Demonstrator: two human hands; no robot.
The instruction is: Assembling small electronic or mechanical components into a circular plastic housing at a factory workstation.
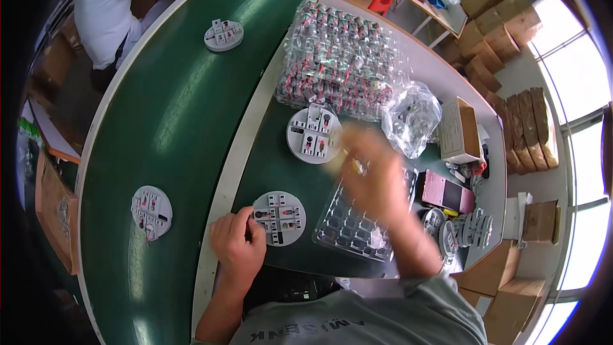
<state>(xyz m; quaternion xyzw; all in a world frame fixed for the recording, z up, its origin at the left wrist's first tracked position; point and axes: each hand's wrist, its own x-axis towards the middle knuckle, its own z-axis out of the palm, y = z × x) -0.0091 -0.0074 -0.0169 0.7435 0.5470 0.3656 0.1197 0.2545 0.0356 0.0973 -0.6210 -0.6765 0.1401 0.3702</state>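
Observation:
My left hand (237,240) rests at the left edge of a round white fixture (290,236), fingers curled, with index finger and thumb closed on its rim. Small black, white and red parts sit in the fixture's slots. My right hand (375,176) is smeared by motion over a clear plastic blister tray (327,233). Something pale yellow shows near its fingertips, too blurred to name. Just left of that hand, a second round white fixture (295,148) carries similar parts and a raised grey-white piece.
Stacked clear trays of parts with red wires (341,57) stand at the back, beside a clear plastic bag (412,121) and an open carton (458,134). A pink box (447,191) lies at right. More round fixtures (152,212) sit on the green belt (191,134); a co-worker (108,9) sits beyond.

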